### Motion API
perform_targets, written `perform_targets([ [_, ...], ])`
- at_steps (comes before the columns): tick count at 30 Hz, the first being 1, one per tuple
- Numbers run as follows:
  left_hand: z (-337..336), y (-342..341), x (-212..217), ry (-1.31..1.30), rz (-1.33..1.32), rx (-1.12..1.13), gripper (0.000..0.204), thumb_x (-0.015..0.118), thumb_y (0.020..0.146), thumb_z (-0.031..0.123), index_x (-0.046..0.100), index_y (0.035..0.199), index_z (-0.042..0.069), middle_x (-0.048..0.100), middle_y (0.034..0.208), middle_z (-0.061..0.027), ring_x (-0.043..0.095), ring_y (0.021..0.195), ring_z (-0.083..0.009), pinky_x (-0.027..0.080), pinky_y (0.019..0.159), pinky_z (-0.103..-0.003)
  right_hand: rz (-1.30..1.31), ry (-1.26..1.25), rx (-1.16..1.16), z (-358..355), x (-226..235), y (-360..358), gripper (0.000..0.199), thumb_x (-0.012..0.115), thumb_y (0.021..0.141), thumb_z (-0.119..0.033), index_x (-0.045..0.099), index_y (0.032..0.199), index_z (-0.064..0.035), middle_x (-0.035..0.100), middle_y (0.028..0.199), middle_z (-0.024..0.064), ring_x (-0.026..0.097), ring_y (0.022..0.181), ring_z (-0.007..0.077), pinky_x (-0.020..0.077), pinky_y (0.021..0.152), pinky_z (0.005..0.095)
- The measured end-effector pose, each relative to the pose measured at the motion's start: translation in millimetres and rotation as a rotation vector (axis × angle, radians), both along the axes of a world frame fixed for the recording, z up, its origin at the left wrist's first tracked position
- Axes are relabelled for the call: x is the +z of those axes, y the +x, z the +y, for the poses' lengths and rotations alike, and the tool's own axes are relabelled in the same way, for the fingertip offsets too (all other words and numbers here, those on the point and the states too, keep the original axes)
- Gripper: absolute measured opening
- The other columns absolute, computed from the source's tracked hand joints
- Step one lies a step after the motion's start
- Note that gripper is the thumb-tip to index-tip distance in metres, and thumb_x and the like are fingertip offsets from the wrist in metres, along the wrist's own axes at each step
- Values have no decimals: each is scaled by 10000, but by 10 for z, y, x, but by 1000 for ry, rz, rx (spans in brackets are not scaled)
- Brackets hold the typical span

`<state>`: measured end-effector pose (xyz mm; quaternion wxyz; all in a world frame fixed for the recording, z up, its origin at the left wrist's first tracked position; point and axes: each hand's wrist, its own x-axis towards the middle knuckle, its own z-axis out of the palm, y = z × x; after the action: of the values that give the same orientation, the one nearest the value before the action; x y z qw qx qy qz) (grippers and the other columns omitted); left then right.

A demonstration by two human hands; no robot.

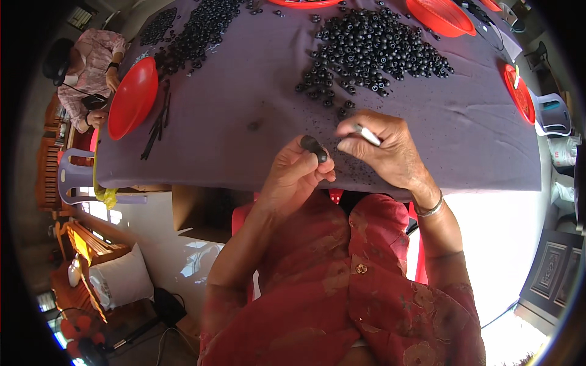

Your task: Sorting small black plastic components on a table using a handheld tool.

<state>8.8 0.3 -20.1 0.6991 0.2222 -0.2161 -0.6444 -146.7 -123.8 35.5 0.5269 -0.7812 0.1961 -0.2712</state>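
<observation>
Between the thumb and fingers of my left hand [300, 168] is a small black rounded part [314, 149], held up over the near edge of the cloth-covered table. Just to its right, my right hand [384, 146] is closed around a short white-handled tool [367, 135]. The tool's working end is hidden by the fingers and motion blur. The two hands are close together but apart. Beyond them lies a large heap of black rounded parts [372, 49], with a few strays trailing toward my right hand. Fine black crumbs [354, 168] are scattered on the cloth beneath the hands.
Dark cloth covers the table [226, 134]. A red basin [133, 99] stands at the left beside thin black strips [160, 122]. More black parts [198, 36] lie at the far left. Red baskets [441, 17] are at the far right. Another person [91, 67] sits at the left.
</observation>
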Motion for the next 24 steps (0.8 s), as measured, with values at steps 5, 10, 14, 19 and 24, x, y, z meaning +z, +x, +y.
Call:
perform_targets([
  [5,-21,-27,55,53,-62,-1,210,656,875,120,549,1049,71,602,878,-33,579,780,-131,489,674,-294,-115,147,205,166,33,75,147,715,823,-33,641,927,41,566,857,53,632,689,104,520,627,230],
  [10,-9,31,76,52,-127,-84,199,609,903,89,509,1074,76,573,905,-45,557,763,-125,519,705,-328,-212,537,281,224,-131,129,58,661,863,-18,626,869,27,587,809,56,626,663,113,528,588,242],
  [14,10,66,10,49,63,-164,217,622,883,75,522,1075,72,568,870,-34,563,751,-120,518,666,-296,-130,223,113,215,-148,159,14,631,853,-12,628,846,0,615,705,78,645,637,189,526,568,295],
  [19,-3,392,99,285,-945,424,113,674,838,31,629,941,42,602,800,5,568,708,-77,502,643,-238,525,-640,-313,-199,-220,5,129,663,810,-90,647,909,-10,627,817,174,628,768,355,492,647,407],
  [24,-24,851,-90,325,-1277,815,98,701,833,41,646,907,7,603,810,7,572,745,-59,476,650,-217,310,-499,-289,-566,-261,47,169,672,785,-76,652,946,-31,623,848,155,624,790,354,495,688,410],
])
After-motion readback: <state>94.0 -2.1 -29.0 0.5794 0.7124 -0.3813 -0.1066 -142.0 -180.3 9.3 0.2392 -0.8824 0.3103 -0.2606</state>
